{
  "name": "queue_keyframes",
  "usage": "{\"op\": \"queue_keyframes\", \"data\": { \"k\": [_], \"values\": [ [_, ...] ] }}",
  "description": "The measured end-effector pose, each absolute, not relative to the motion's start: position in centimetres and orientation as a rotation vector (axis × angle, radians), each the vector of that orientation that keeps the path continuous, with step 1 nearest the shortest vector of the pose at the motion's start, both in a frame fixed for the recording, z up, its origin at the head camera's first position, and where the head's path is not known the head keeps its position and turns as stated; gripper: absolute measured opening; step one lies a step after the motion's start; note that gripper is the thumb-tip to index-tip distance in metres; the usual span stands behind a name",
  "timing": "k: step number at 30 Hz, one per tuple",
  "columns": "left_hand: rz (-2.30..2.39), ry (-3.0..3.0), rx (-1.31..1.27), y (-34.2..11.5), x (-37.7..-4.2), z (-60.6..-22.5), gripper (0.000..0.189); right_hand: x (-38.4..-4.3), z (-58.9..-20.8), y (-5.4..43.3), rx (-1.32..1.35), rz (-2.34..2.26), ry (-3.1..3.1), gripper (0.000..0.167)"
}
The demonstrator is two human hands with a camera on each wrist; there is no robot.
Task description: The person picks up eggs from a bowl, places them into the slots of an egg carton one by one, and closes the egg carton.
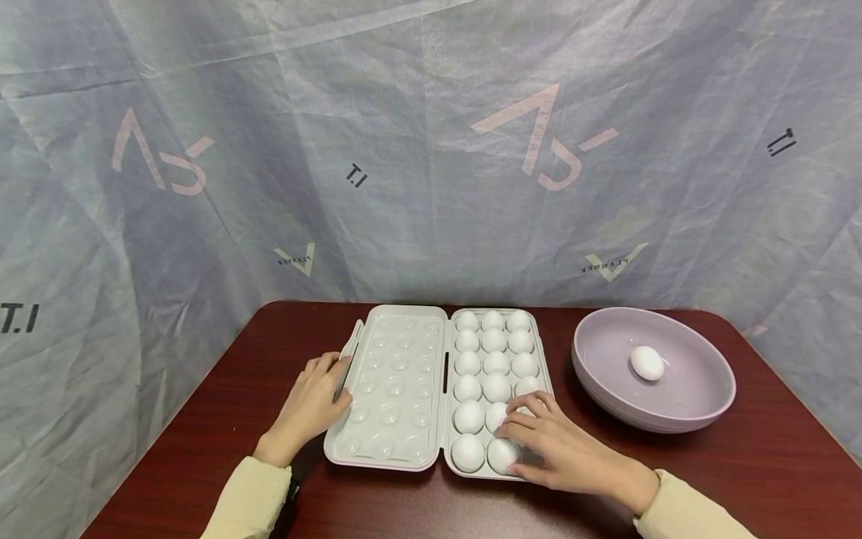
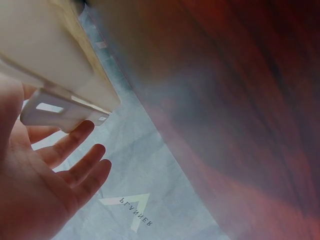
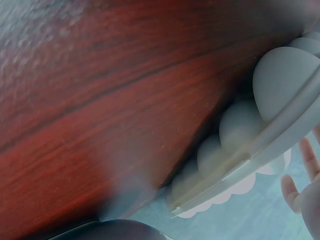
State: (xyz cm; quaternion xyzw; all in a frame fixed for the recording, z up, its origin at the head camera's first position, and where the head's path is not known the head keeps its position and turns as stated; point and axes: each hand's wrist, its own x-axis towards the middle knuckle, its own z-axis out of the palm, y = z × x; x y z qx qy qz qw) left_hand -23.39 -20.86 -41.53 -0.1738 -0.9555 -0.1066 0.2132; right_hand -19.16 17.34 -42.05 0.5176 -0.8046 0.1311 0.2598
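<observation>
A white egg box lies unfolded on the table, its bare lid (image 1: 397,374) at left and its egg tray (image 1: 447,468) at right. My left hand (image 1: 313,397) holds the lid's outer edge, its thumb at the rim and fingers by the side flap (image 2: 60,110). White eggs (image 1: 468,387) fill the tray's visible wells. Curved over the front right corner, my right hand (image 1: 562,453) grips an egg mostly hidden beneath it, with thumb at the front rim. The right wrist view shows its fingertips (image 3: 290,190) beside the tray's side.
To the right stands a wide lilac bowl (image 1: 700,374) with a single white egg (image 1: 647,363) inside. The dark red wooden table (image 1: 236,389) ends at a grey cloth backdrop (image 1: 404,224) behind the egg box.
</observation>
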Motion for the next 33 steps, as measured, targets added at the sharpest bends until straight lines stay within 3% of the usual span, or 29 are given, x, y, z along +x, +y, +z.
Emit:
{"op": "queue_keyframes", "data": {
  "k": [15,23,33],
  "values": [
    [-0.297,-2.651,-0.490,-20.9,-23.4,-41.5,0.046,-19.2,-41.9,17.3,1.394,0.347,-2.181,0.035],
    [-0.300,-2.665,-0.478,-20.9,-23.4,-41.5,0.047,-19.5,-41.0,18.0,1.382,0.390,-2.225,0.023],
    [-0.293,-2.665,-0.482,-20.9,-23.4,-41.4,0.046,-21.1,-39.3,20.6,1.232,0.374,-2.247,0.024]
  ]
}}
